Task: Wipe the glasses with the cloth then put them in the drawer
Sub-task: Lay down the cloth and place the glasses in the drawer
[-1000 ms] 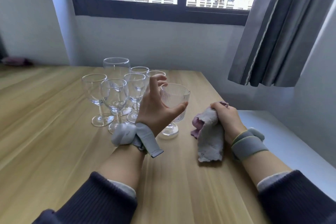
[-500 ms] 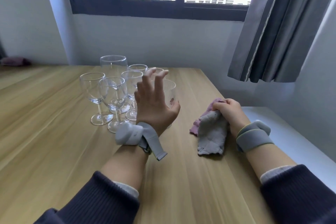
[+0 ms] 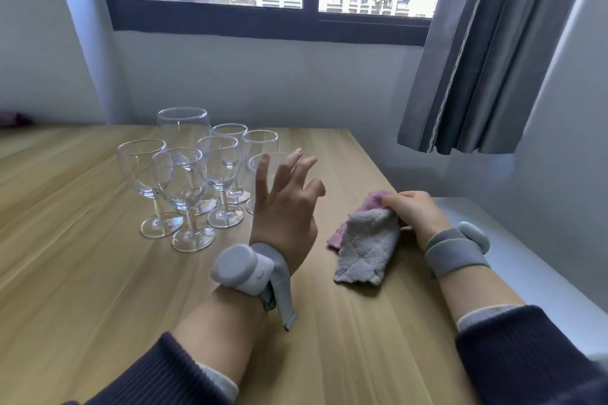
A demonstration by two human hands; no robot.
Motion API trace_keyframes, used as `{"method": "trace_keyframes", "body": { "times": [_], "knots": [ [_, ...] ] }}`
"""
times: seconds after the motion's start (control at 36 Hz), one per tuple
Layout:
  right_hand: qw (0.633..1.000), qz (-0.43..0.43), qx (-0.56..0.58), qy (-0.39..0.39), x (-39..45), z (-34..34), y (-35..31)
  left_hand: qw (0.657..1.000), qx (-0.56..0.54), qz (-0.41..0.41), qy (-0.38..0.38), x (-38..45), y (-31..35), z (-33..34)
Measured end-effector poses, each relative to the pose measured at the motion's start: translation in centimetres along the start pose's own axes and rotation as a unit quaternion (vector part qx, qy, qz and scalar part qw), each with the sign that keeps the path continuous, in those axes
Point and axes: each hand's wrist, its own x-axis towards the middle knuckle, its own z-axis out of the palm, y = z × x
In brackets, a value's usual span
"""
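Note:
Several clear stemmed glasses (image 3: 184, 181) stand grouped on the wooden table (image 3: 82, 273), left of centre. At the right of the group, a ribbed glass (image 3: 252, 164) is mostly hidden behind my left hand (image 3: 283, 207). That hand is raised in front of it with fingers spread, and I see no grip on it. My right hand (image 3: 414, 214) rests on the table to the right, its fingers closed on the upper edge of a grey and pink cloth (image 3: 365, 243) lying flat.
A white ledge (image 3: 526, 273) runs along the table's right edge. A grey curtain (image 3: 477, 59) hangs at the upper right below the window. A dark purple object (image 3: 13, 117) lies at the far left by the wall. No drawer is in view.
My left hand was curled around the ribbed glass; it has since risen in front of it with its fingers spread. My right hand stays on the cloth.

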Motion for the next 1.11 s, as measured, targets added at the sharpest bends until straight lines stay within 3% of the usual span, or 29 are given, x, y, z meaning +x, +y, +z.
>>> {"method": "trace_keyframes", "body": {
  "times": [0.14, 0.25, 0.36, 0.42, 0.5, 0.56, 0.61, 0.72, 0.83, 1.0, 1.11],
  "knots": [
    [1.0, 0.005, 0.026, 0.003, -0.1, 0.1, -0.2, 0.999, 0.012, -0.028, 0.013, 0.0, -0.6, 0.0],
    [0.993, 0.02, 0.108, -0.045, -0.6, -0.3, -0.7, 0.999, -0.007, -0.03, 0.025, 0.0, -0.5, -0.1],
    [0.963, 0.051, 0.246, -0.095, -0.4, -0.4, -1.5, 0.993, -0.099, 0.048, 0.036, 0.1, 0.6, 0.4],
    [0.944, 0.07, 0.305, -0.103, -0.1, -0.5, -1.6, 0.98, -0.19, 0.057, 0.0, -0.1, 1.4, 1.2],
    [0.92, 0.082, 0.37, -0.098, 0.2, -0.8, -1.6, 0.933, -0.331, -0.075, -0.122, -0.7, 2.4, 2.1],
    [0.906, 0.084, 0.404, -0.095, 0.3, -1.1, -1.5, 0.874, -0.388, -0.198, -0.213, -0.6, 2.6, 2.8],
    [0.9, 0.085, 0.418, -0.091, 0.3, -1.2, -1.5, 0.825, -0.434, -0.26, -0.252, -0.5, 2.3, 3.4],
    [0.939, 0.082, 0.328, -0.064, 0.7, -1.5, -0.8, 0.792, -0.499, -0.259, -0.236, -0.3, 2.3, 3.9],
    [0.982, 0.052, 0.167, -0.069, 0.3, -2.1, -1.2, 0.826, -0.447, -0.28, -0.2, 0.6, 2.1, 4.3],
    [0.995, -0.067, 0.008, 0.069, 1.3, -3.4, -0.4, 0.834, -0.428, -0.321, -0.134, 2.9, 2.8, 4.4],
    [0.993, -0.096, -0.022, 0.073, 1.6, -3.4, -0.5, 0.85, -0.421, -0.292, -0.123, 4.4, 2.9, 3.8]
  ]
}}
